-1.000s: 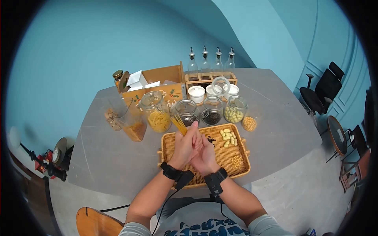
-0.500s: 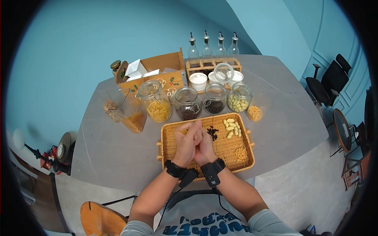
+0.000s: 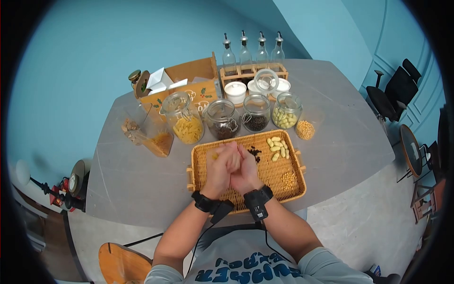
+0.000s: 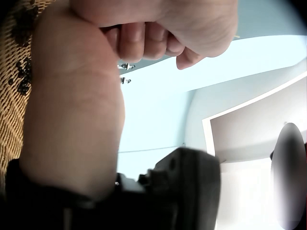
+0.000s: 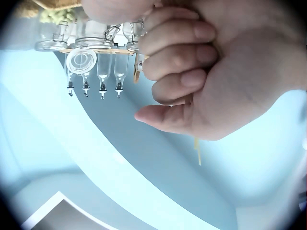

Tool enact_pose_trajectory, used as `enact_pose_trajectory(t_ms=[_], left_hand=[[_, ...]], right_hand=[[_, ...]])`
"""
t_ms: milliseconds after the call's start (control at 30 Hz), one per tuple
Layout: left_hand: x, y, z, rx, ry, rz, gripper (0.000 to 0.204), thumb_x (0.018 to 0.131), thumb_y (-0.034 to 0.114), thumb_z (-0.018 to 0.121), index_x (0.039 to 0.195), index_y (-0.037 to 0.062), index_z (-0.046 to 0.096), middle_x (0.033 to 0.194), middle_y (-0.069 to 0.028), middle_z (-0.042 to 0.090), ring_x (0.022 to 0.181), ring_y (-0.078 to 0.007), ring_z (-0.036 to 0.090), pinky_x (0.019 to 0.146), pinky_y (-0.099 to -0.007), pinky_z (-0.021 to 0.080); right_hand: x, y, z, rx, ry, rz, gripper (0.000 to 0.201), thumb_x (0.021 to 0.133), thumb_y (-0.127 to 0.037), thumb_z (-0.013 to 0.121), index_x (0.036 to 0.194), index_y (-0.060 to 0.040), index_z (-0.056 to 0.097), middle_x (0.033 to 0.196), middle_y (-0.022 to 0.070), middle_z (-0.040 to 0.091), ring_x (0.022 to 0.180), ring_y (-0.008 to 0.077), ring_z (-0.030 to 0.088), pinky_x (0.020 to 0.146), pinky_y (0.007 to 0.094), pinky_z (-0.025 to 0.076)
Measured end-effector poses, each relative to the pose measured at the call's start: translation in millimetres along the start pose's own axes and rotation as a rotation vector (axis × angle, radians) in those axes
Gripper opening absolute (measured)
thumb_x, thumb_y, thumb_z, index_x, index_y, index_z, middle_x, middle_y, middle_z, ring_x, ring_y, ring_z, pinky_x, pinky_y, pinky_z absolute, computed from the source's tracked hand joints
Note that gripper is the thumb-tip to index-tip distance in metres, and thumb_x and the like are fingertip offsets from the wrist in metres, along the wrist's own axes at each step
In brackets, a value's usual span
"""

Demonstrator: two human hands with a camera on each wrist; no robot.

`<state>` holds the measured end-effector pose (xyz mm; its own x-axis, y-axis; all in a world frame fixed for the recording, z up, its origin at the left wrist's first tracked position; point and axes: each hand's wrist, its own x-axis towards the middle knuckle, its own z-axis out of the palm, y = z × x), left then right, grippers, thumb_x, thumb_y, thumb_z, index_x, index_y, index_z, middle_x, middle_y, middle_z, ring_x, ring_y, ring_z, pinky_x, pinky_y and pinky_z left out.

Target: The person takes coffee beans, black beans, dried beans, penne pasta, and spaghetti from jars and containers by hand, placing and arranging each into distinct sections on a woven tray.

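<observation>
In the head view my left hand (image 3: 221, 166) grips thin yellow pasta strands, and one end (image 5: 198, 152) pokes out beside the thumb in the right wrist view. Its fingers (image 5: 175, 60) are curled there. My right hand (image 3: 245, 173) lies against the left one with its thumb raised; the left fist hides its other fingers. Both are above the wicker tray (image 3: 201, 184). On that tray lie black bits (image 3: 255, 152), peanuts (image 3: 275, 149) and corn kernels (image 3: 288, 181).
Behind the tray stand jars of short pasta (image 3: 188, 128), dark contents (image 3: 223, 127) and peanuts (image 3: 285, 118), and a cup of kernels (image 3: 305, 129). Farther back are a wooden box (image 3: 202, 91), white pots (image 3: 235, 91) and bottles (image 3: 245, 60). A pasta container (image 3: 160, 143) leans at left.
The pasta bundle that stuck out up and left of my left hand is now mostly hidden by it. The hands have drawn in together, and the head view has shifted.
</observation>
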<state>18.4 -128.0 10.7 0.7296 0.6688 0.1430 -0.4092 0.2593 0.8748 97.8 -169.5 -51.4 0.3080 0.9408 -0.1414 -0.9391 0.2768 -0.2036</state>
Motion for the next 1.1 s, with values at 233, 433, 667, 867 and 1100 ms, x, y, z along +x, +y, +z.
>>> enact_pose_trajectory(t_ms=[233, 433, 667, 867, 1100], left_hand=[[2, 35, -17, -0.158, -0.047, -0.201, 0.053, 0.102, 0.023, 0.059, 0.054, 0.0130, 0.037, 0.050, 0.0029, 0.035, 0.044, -0.0084, 0.028, 0.044, -0.0278, 0.019], [-17, 2, 5, 0.297, -0.098, -0.614, 0.047, 0.099, 0.013, 0.061, 0.056, 0.0147, 0.039, 0.051, 0.0060, 0.030, 0.043, -0.0067, 0.024, 0.045, -0.0269, 0.018], [-17, -45, 5, 0.042, -0.295, -0.590, 0.026, 0.093, 0.005, 0.061, 0.070, 0.0112, 0.051, 0.057, 0.0065, 0.036, 0.048, -0.0050, 0.028, 0.047, -0.0259, 0.019], [-15, -76, -17, 0.034, -0.382, -0.544, 0.017, 0.090, 0.003, 0.058, 0.076, 0.0120, 0.055, 0.063, 0.0068, 0.040, 0.054, -0.0050, 0.032, 0.050, -0.0248, 0.022], [-14, -83, -24, 0.035, -0.450, -0.548, 0.018, 0.088, 0.006, 0.057, 0.073, 0.0120, 0.050, 0.064, 0.0062, 0.037, 0.057, -0.0065, 0.031, 0.053, -0.0254, 0.022]], right_hand=[[-20, -51, 20, -0.660, -0.011, 0.061, 0.042, 0.110, -0.034, 0.042, 0.123, 0.0003, 0.062, 0.119, 0.0111, 0.069, 0.112, 0.0222, 0.063, 0.099, 0.0377, 0.050], [-42, -114, 30, -1.291, -0.126, -0.002, 0.043, 0.111, -0.035, 0.043, 0.127, 0.0002, 0.062, 0.123, 0.0136, 0.067, 0.113, 0.0215, 0.065, 0.096, 0.0335, 0.053], [-76, -109, 66, -1.703, -0.417, -0.370, 0.039, 0.109, -0.027, 0.047, 0.134, -0.0023, 0.062, 0.121, 0.0153, 0.070, 0.109, 0.0249, 0.068, 0.093, 0.0364, 0.054], [-68, -103, 54, -1.959, -0.652, -0.481, 0.027, 0.099, -0.016, 0.062, 0.121, -0.0036, 0.070, 0.106, 0.0172, 0.074, 0.093, 0.0324, 0.073, 0.081, 0.0366, 0.057], [-68, -105, 57, -1.932, -0.599, -0.427, 0.020, 0.094, -0.013, 0.068, 0.110, -0.0038, 0.075, 0.093, 0.0157, 0.075, 0.083, 0.0310, 0.074, 0.075, 0.0354, 0.057]])
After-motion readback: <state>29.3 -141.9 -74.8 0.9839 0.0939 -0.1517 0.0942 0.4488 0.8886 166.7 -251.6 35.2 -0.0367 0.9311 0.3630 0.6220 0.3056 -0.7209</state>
